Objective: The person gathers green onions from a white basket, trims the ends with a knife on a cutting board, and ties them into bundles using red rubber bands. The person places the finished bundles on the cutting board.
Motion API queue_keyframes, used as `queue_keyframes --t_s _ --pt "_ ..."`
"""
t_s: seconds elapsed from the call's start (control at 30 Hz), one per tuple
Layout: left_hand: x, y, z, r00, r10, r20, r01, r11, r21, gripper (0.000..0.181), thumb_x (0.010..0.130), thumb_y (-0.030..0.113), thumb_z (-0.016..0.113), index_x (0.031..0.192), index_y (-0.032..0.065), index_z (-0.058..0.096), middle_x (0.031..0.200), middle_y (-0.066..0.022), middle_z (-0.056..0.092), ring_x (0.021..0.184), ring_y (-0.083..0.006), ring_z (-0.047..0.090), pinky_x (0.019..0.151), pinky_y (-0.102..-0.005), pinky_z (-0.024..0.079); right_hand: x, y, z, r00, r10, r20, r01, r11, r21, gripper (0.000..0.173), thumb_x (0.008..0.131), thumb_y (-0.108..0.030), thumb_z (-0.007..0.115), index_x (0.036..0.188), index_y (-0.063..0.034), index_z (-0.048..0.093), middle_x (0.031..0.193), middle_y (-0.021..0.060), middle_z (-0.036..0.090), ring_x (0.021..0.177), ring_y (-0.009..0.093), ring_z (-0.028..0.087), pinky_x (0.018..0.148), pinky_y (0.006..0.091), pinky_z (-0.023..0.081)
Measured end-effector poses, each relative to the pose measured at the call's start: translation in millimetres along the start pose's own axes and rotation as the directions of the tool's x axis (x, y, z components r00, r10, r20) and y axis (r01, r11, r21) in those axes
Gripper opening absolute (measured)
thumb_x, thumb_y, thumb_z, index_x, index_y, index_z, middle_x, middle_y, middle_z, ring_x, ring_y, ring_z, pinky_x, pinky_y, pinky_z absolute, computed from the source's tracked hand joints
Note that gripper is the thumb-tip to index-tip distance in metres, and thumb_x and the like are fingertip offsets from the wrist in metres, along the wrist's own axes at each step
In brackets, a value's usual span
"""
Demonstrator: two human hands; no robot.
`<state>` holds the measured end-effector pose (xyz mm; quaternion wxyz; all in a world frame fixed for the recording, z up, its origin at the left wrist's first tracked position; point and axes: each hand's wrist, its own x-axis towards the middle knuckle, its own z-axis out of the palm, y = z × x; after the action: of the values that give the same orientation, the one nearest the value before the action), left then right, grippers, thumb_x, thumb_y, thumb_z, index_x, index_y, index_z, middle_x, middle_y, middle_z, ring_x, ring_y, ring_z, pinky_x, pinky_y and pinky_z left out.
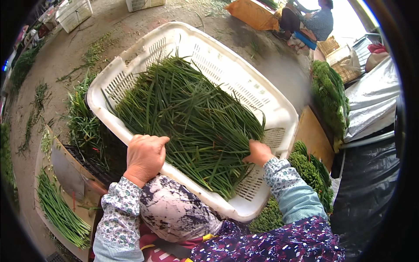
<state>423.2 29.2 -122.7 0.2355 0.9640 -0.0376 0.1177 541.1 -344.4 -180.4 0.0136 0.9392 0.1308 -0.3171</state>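
Note:
A white plastic crate (209, 37) with slotted walls tilts across my lap, over a knee in stained light cloth (176, 209). Long, flat green leaves, apparently garlic chives (193, 111), are heaped loosely inside it. My left hand (145, 159) is clenched over the crate's near rim, its thumb on top. At the right end of the heap, my right hand (260, 153) is inside the crate with its fingers around the ends of some leaves; the fingertips are partly hidden among them.
On a board (78, 190) at left lies a tidy chive bundle (62, 209). Loose greens (88, 127) stand beside a black crate (86, 163). Stacked green bundles (309, 167) sit at right. Beyond, a person (316, 24) sits near an orange sack (252, 14). Leaf scraps litter the floor.

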Motion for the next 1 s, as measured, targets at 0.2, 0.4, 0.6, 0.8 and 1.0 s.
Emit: queue_keyframes --t_s 0.2,0.4,0.6,0.8,1.0 --pt "-4 -3 2 0.999 0.002 -0.054 -0.002 1.0 0.004 0.015 0.082 0.012 0.063 0.091 0.0115 0.075 0.072 -0.0054 0.067 0.073 -0.0251 0.062 0.077 -0.0381 0.046 19 20 11 0.999 0.014 -0.031 -0.012 0.998 0.054 0.071 0.062 -0.034 0.09 0.115 0.0013 0.058 0.11 0.0251 0.062 0.104 0.041 0.061 0.091 0.0463 0.051" --pt "-3 -10 2 0.999 0.045 -0.026 -0.043 0.998 0.054 0.017 0.08 0.016 0.06 0.088 0.0124 0.075 0.077 -0.0066 0.071 0.073 -0.0253 0.067 0.074 -0.0409 0.052 29 43 36 0.998 -0.031 -0.058 0.029 0.999 -0.031 0.069 0.062 -0.028 0.09 0.12 -0.0046 0.06 0.113 0.0201 0.065 0.104 0.037 0.064 0.089 0.0473 0.053" --pt "-6 -4 3 1.0 -0.004 0.006 0.004 0.998 0.068 0.013 0.079 0.016 0.062 0.085 0.0146 0.073 0.074 -0.0051 0.069 0.076 -0.0238 0.066 0.075 -0.0387 0.049 1 7 -1 0.996 0.018 -0.088 -0.036 0.977 -0.212 0.07 0.053 -0.028 0.09 0.111 0.0001 0.065 0.112 0.022 0.064 0.108 0.036 0.061 0.093 0.0439 0.052" --pt "-1 -9 7 0.999 -0.007 -0.047 0.009 0.999 0.04 0.017 0.081 0.015 0.061 0.091 0.0132 0.076 0.08 -0.0063 0.072 0.079 -0.0249 0.066 0.078 -0.0391 0.048 2 -33 -33 0.981 -0.039 -0.191 -0.013 0.965 -0.261 0.037 0.069 -0.018 0.075 0.099 -0.0034 0.06 0.113 0.0179 0.058 0.105 0.035 0.059 0.086 0.0434 0.053" --pt "-7 -8 7 0.998 0.031 -0.052 -0.031 1.0 0.004 0.016 0.082 0.012 0.062 0.091 0.0107 0.075 0.075 -0.0054 0.069 0.075 -0.0243 0.063 0.078 -0.0375 0.046 -1 -27 -29 0.998 -0.034 -0.046 0.027 0.989 -0.144 0.065 0.073 -0.027 0.077 0.122 0.0068 0.051 0.1 0.021 0.07 0.096 0.037 0.068 0.084 0.0423 0.056"
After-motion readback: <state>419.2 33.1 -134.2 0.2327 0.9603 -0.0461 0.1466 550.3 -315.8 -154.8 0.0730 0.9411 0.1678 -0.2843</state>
